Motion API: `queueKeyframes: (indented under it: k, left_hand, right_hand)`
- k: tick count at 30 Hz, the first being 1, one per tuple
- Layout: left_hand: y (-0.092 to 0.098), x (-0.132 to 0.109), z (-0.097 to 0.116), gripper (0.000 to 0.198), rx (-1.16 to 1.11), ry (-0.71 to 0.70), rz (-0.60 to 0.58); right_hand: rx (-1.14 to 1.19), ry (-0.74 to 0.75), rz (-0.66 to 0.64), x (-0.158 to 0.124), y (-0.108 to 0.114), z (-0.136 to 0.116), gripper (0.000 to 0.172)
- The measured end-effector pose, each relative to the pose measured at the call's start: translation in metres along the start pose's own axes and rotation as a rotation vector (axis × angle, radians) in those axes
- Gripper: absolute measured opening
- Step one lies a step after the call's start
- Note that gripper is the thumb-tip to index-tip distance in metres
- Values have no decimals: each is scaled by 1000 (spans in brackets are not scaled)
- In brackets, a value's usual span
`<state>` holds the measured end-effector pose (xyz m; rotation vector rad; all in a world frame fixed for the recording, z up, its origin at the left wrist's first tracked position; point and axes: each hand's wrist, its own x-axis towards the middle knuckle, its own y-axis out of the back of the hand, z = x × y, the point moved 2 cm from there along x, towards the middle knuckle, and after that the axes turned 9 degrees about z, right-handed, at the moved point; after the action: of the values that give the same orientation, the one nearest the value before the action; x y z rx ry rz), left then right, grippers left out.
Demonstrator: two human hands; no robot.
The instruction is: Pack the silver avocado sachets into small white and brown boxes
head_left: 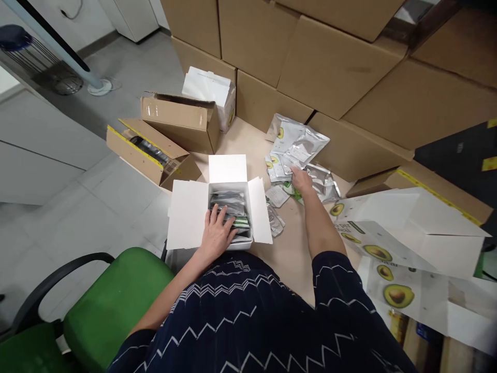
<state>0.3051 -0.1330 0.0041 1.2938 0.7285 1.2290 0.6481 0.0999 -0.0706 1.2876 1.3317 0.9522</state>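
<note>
My left hand (216,233) lies over the near left part of an open white carton (259,212), fingers spread on the packets inside. Those flat silver packets (229,199) stand in a row, one with a green and white edge near my fingertips. Out to the right, my right hand (303,181) is closed at the lower edge of a silver pouch (308,145), its fingertips partly hidden. Under and around that pouch lie white pouches printed with avocados (274,168) and more silver pouches (324,184). Several small packets (275,220) lie between the carton and the pile.
Brown cardboard boxes (252,39) are stacked behind the table (248,134). Two opened brown cartons (176,116) and a white carton (209,85) stand back left. Large avocado-printed cartons (388,238) crowd the right side. A green chair (116,305) is at my left.
</note>
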Motion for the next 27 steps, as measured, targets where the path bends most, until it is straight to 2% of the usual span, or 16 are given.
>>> queueKeyframes:
  k: [3,8,13,16,19,22,25,27]
  left_hand:
    - [0,0,0,35,-4,2,5]
    - [-1,0,0,35,0,-6,-2]
    - [0,0,1,35,-27,12,-3]
    - [1,0,1,34,-29,12,-4]
    - [0,0,1,35,-20,6,-9]
    - [0,1,1,35,-16,6,-7]
    - [-1,1,1,35,-20,11,0]
    - [-1,1,1,36,-15,10,4]
  right_hand:
    - [3,-25,31,-13,8,0,46]
    - [119,-29,177,-47,35,-3,48]
    - [283,-66,366,-74,81,5,44]
    - [487,-22,477,-89,116,-6,45]
    - [666,124,503,-109,148,-42,46]
    - [658,308,451,-128,170,-97,44]
    - [514,520,317,-141,174,-153,41]
    - [352,624,210,-144,164,-185,40]
